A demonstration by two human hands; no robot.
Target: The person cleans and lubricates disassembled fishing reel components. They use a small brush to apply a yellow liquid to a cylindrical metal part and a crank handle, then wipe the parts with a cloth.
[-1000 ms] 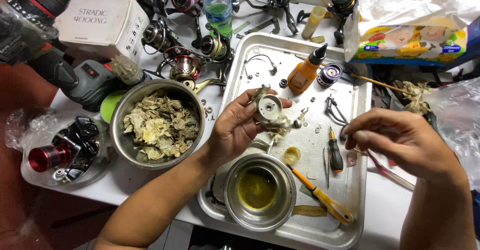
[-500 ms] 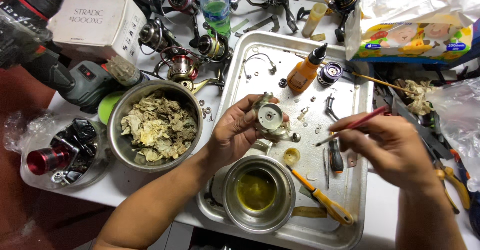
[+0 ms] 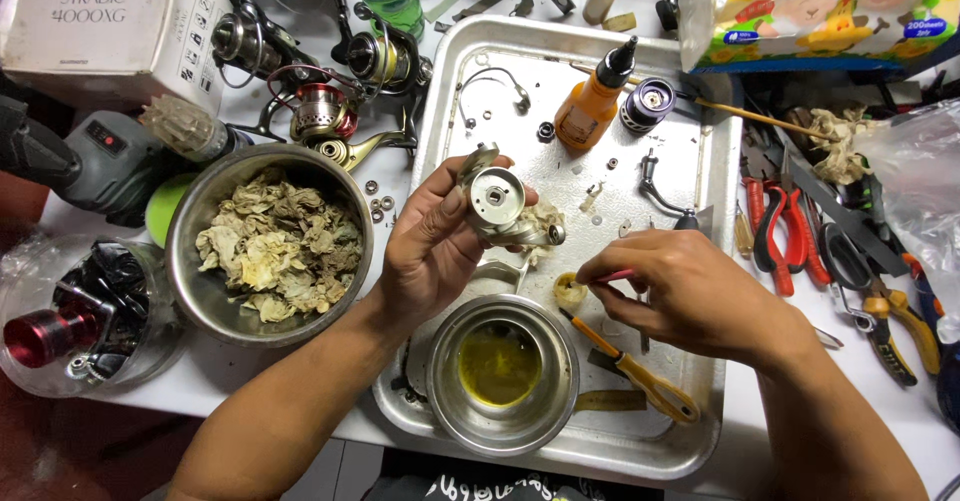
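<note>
My left hand (image 3: 432, 246) holds a silver fishing reel body (image 3: 497, 204) above a steel tray (image 3: 700, 401), round side plate facing up. My right hand (image 3: 680, 291) grips a thin red-handled brush (image 3: 612, 277), its tip dipped into a small yellow cap of grease (image 3: 570, 289) on the tray. A small steel bowl of yellowish oil (image 3: 500, 366) sits just below both hands.
A large steel bowl of dirty paper wads (image 3: 270, 246) stands left of the tray. An orange oil bottle (image 3: 592, 101), a yellow screwdriver (image 3: 625, 366) and small parts lie on the tray. Red pliers (image 3: 775, 231), several reels (image 3: 320, 111), a white box (image 3: 95, 26) surround it.
My right hand has come down and left with the red brush, from raised over the tray to the grease cap. The left hand has kept the reel body.
</note>
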